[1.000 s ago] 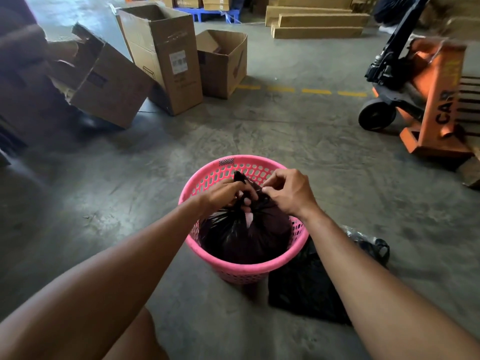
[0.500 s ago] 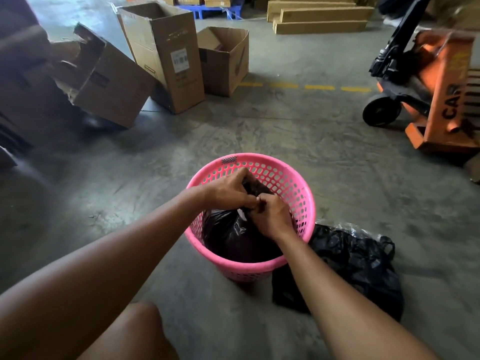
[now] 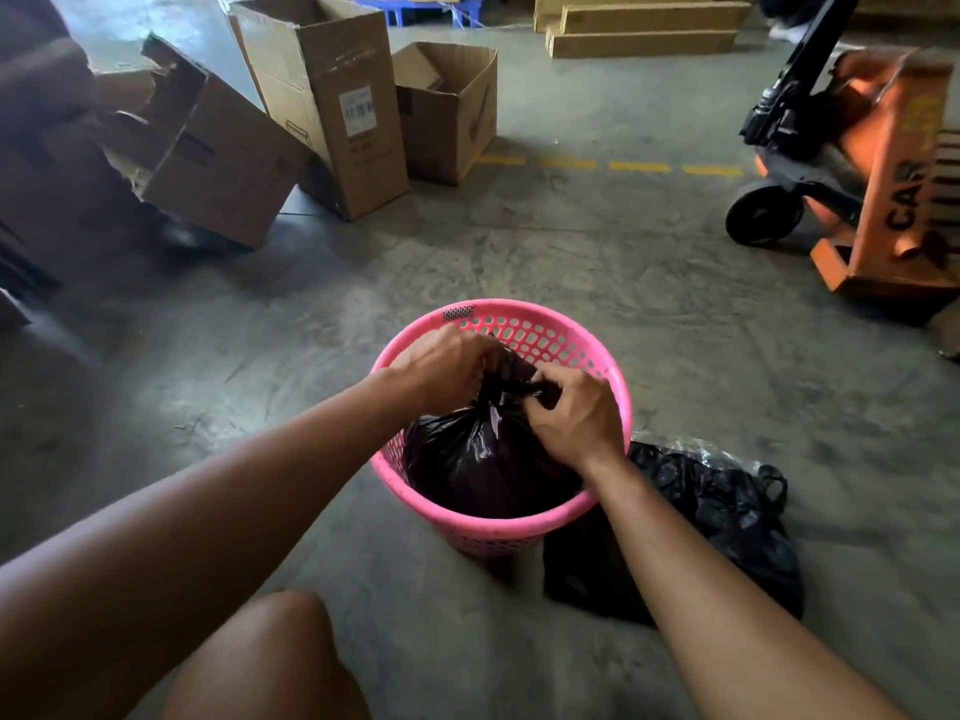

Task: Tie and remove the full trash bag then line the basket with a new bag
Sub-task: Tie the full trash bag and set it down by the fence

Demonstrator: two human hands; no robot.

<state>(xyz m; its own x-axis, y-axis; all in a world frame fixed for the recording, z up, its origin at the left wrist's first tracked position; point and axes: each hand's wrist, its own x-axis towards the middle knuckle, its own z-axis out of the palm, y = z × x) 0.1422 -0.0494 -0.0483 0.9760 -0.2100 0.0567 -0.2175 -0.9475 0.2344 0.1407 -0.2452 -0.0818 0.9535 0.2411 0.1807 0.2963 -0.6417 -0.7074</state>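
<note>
A pink perforated plastic basket (image 3: pixel 524 530) stands on the concrete floor in front of me. Inside it sits a full black trash bag (image 3: pixel 478 459), its top gathered into a twisted neck. My left hand (image 3: pixel 447 368) grips one side of that neck over the basket's far left. My right hand (image 3: pixel 574 415) pinches the other side, knuckles toward me. Both hands meet above the bag's top. A second black plastic bag (image 3: pixel 717 517) lies crumpled on the floor just right of the basket.
Several open cardboard boxes (image 3: pixel 332 101) stand and lean at the back left. An orange pallet jack (image 3: pixel 878 174) is parked at the right. Long flat cartons (image 3: pixel 639 28) lie at the back. My knee (image 3: pixel 275 652) shows at the bottom.
My hands have shifted on the bag's neck: the right hand dropped lower and then came back up to the right, pulling the twisted plastic sideways. The bag stays in the basket.
</note>
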